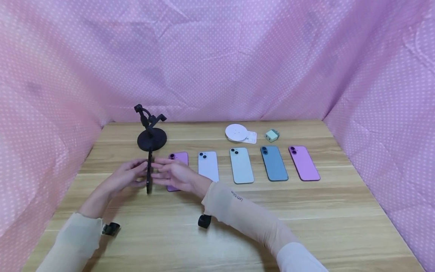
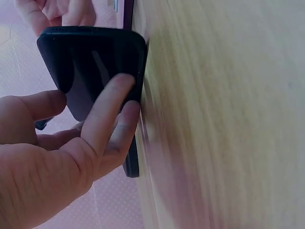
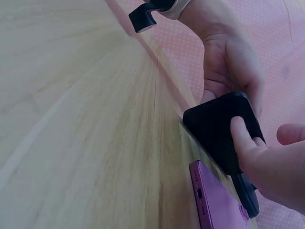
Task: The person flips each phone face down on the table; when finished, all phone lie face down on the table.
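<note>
A black phone (image 1: 149,172) stands on its long edge on the table, between the two hands, near a black stand. My left hand (image 1: 126,174) is on its left side; in the left wrist view, extended fingers lie against the phone's glossy dark face (image 2: 78,71). From the other side my right hand (image 1: 176,175) reaches over a purple phone (image 1: 182,157), and in the right wrist view its fingertips rest on the black phone's matte face (image 3: 212,126). The right thumb (image 3: 290,133) is held away from it. The black stand (image 1: 151,139) has a round base and a jointed arm.
To the right lie a lavender phone (image 1: 209,166), a pale mint phone (image 1: 242,166), a blue phone (image 1: 274,164) and a pink-purple phone (image 1: 304,164). Behind them are a white round disc (image 1: 236,132) with a card (image 1: 252,137) and a charger plug (image 1: 272,135). Dotted pink cloth (image 1: 210,68) surrounds the table.
</note>
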Tool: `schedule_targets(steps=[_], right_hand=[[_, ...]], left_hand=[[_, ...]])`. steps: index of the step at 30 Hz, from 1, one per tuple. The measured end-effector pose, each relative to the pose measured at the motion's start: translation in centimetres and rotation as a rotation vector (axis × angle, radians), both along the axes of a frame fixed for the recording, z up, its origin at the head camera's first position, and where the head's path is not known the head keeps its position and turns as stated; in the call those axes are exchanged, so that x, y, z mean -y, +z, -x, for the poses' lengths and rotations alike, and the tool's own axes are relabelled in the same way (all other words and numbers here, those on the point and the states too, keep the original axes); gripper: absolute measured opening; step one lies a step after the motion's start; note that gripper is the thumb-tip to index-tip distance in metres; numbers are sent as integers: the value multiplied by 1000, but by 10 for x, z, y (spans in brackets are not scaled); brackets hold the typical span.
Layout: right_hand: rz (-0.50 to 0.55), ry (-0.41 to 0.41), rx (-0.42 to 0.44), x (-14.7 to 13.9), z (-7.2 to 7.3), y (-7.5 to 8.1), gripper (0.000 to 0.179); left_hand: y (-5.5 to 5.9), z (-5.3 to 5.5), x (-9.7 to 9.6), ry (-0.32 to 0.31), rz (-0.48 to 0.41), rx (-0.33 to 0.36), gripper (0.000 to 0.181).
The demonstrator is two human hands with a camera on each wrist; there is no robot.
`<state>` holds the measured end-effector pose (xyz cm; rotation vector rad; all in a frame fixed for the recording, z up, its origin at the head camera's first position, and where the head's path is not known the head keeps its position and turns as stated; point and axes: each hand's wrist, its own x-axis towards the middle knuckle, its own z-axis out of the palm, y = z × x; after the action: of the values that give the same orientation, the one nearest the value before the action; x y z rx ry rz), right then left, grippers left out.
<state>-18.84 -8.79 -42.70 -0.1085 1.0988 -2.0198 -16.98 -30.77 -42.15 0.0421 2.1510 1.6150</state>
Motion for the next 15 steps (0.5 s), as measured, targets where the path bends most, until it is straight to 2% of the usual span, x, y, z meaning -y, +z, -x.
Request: schedule_targets(steps=[7, 15], right_hand=[[-25, 25, -10, 5, -1, -6, 54], [-65, 45, -19, 8, -2, -11, 51]], left_hand=[[-1, -2, 3, 21, -6, -10, 74], [1, -2, 6, 10, -33, -7, 73]])
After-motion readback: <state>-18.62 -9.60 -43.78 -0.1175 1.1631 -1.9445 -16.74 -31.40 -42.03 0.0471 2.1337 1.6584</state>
